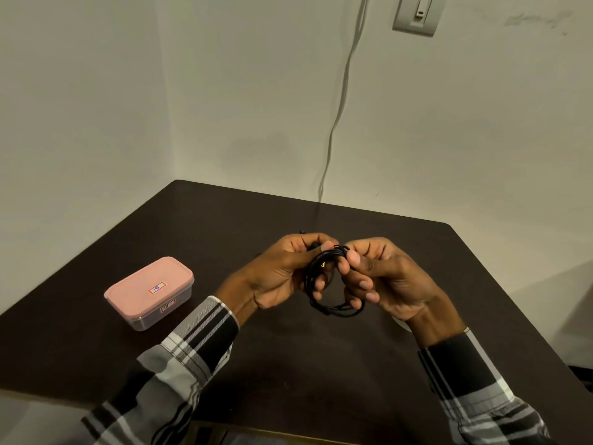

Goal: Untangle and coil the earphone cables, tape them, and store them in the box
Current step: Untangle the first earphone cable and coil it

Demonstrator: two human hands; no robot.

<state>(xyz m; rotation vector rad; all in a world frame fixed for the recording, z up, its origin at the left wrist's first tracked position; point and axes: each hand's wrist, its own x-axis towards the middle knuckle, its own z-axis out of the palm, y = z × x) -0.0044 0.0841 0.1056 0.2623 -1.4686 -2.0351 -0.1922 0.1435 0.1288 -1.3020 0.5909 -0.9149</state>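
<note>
A black earphone cable (327,308) hangs as a loose coil between my two hands, above the middle of the dark table (288,364). My left hand (282,271) grips the coil's left side, fingers through the loop. My right hand (385,277) pinches the top and right side of the same coil. A small yellow mark shows on the cable near my left thumb. The box (149,292), clear plastic with a pink lid, stands shut on the table to the left of my hands. No tape is identifiable.
A pale cord (340,101) runs down the wall to the table's far edge. A wall switch plate (417,14) is at the top right. Something pale (402,324) peeks out on the table under my right wrist. Walls close off the table's left and far sides.
</note>
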